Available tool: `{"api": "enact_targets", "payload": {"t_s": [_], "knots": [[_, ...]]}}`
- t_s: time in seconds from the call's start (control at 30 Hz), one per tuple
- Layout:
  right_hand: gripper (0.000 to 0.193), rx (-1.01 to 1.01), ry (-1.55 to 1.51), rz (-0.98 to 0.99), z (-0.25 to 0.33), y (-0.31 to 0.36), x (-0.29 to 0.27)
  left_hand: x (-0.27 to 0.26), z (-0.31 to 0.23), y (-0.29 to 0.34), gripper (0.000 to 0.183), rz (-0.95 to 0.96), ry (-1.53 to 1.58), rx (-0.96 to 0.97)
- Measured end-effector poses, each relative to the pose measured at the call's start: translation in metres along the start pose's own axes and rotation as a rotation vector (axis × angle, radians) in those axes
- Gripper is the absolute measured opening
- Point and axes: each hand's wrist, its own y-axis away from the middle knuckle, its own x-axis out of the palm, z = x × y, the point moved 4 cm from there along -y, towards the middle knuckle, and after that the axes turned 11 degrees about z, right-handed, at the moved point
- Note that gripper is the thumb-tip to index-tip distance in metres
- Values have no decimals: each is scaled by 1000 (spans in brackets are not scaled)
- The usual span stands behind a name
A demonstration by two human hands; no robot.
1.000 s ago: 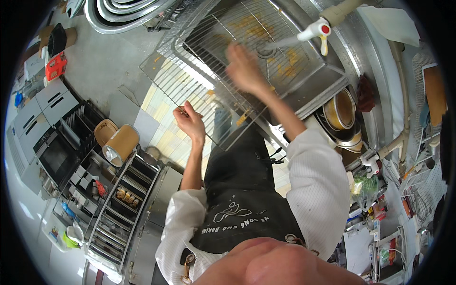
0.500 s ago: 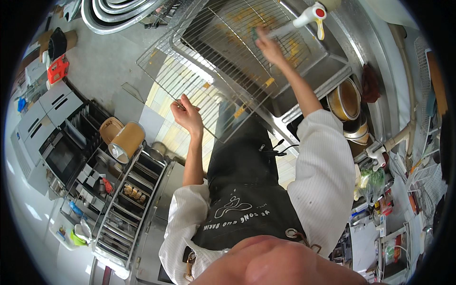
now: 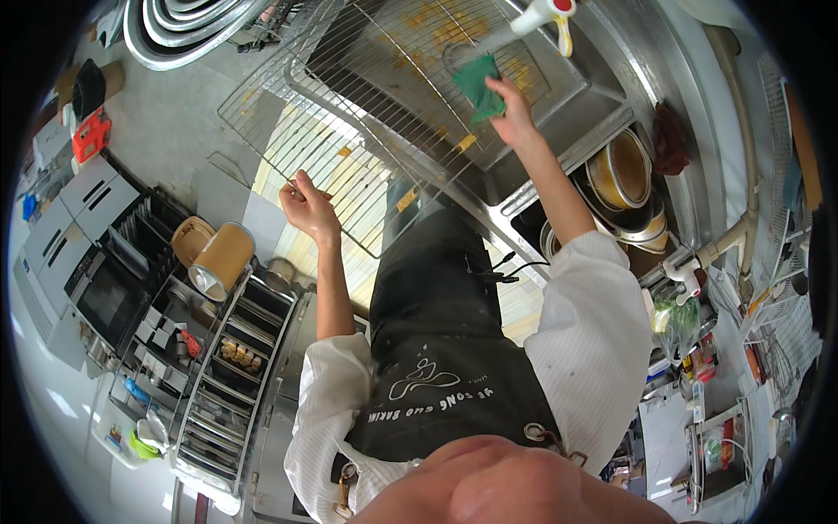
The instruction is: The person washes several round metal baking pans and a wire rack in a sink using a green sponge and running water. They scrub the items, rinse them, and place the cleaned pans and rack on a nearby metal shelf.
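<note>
Left hand (image 3: 310, 210) pinches wire cooling rack (image 3: 375, 144) edge. Right hand (image 3: 513, 115) grips green scouring pad (image 3: 477, 87) over sink (image 3: 566, 159).

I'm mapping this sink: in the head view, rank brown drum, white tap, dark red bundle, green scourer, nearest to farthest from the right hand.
1. Green scourer: in the right hand.
2. White tap: over the sink.
3. Dark red bundle: right of it.
4. Brown drum: far left.

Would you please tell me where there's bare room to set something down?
Bare grey floor shows between the nested metal bowls and the wire cooling rack. The sink is crowded: rack above, and the right hand holding a green scouring pad near the white tap.
</note>
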Motion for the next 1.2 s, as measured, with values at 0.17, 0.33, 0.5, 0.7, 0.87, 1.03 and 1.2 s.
{"api": "enact_targets", "payload": {"t_s": [0.17, 0.33, 0.5, 0.7, 0.87, 1.03, 1.2], "knots": [[42, -77, -520, 71, 25, -36, 30, 2, -13, -1, 29, -20, 33, 9], [45, -159, 436, 56, 6, 32, 61, 0, -16, -7, 28, 8, 48, 18], [63, -221, 1825, 455, -96, 112, 108, 5, -24, 2, 28, -8, 73, 3], [69, -9, 1791, -174, -55, 10, -35, 6, 0, 4, 29, 6, 93, -13], [71, -1, 1770, -67, -63, 30, 6, 3, 1, 3, 27, -21, 68, -27], [74, -101, 1838, 356, -118, 106, 93, -6, 0, 2, 28, -12, 31, -35], [73, 178, 1749, -306, -43, -14, -87, -13, 2, -8, 29, 0, 69, -28]]}}
